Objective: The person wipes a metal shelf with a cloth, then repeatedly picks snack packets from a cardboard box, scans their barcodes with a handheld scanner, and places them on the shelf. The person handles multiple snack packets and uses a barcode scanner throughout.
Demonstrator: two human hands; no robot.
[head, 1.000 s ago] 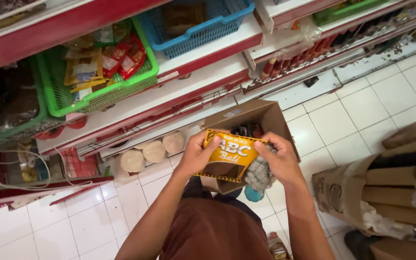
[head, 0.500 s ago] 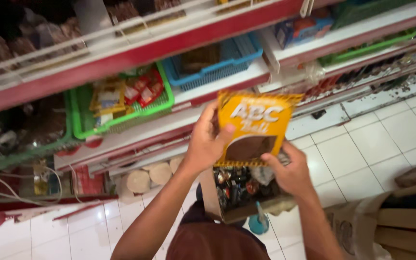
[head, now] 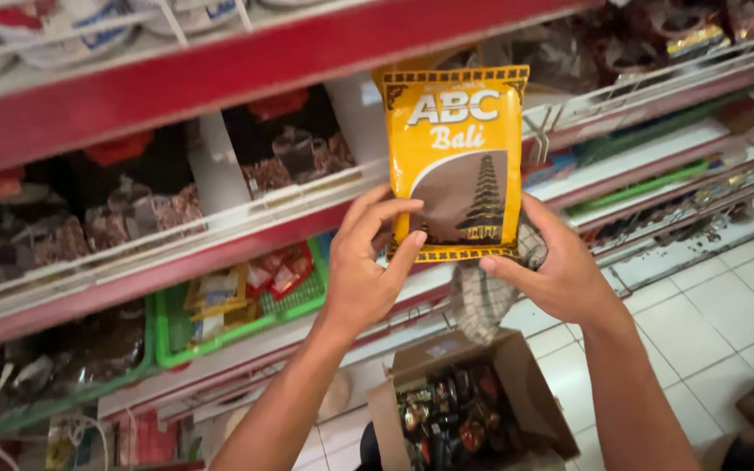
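Open cardboard box [head: 517, 384] below; green basket [head: 220, 336] on red shelf [head: 220, 70].

The yellow plastic pouch [head: 457, 161] is at upper centre of the frame, before the red metal shelf [head: 220, 65]; the open brown cardboard box [head: 469, 410] stands below it on the white tiled floor [head: 700, 323].

Both hands [head: 460, 270] hold yellow packet [head: 457, 161] up by red shelf [head: 220, 70], box [head: 473, 410] below.
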